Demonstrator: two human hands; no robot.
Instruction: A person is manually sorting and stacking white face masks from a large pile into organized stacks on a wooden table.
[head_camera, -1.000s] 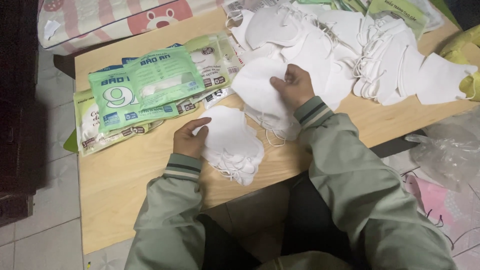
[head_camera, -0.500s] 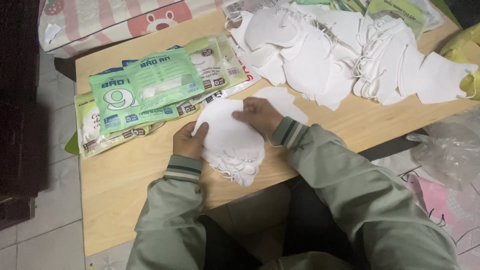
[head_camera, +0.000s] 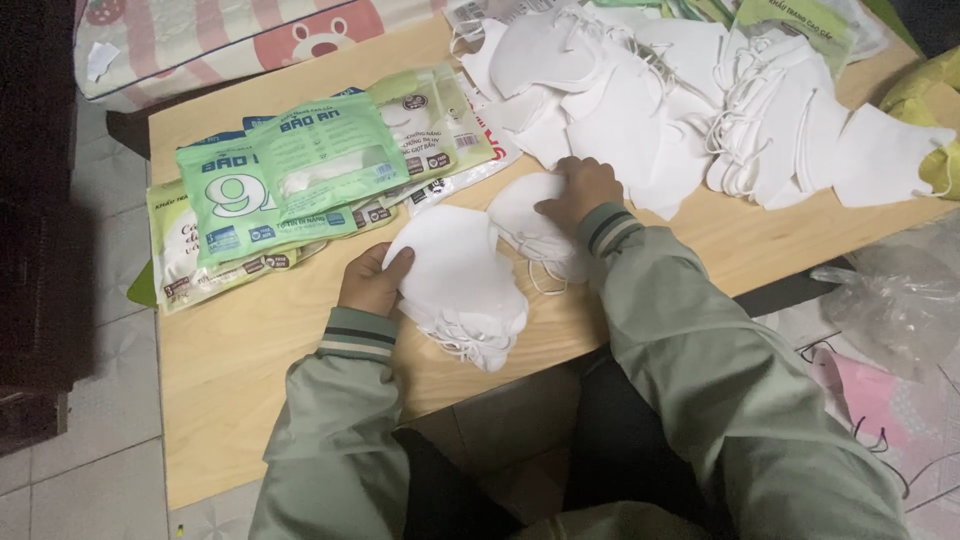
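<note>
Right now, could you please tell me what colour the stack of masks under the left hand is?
White, plain; the stack of masks shows best in the head view.

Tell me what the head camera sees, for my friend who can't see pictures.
A person in a green jacket sits at a wooden table; the left hand holds a stack of white masks, and the right hand rests on another mask beside it. Green packets lie to the left, and a big pile of loose masks lies behind.

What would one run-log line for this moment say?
left hand: holds mask stack | right hand: on single mask | table
</note>
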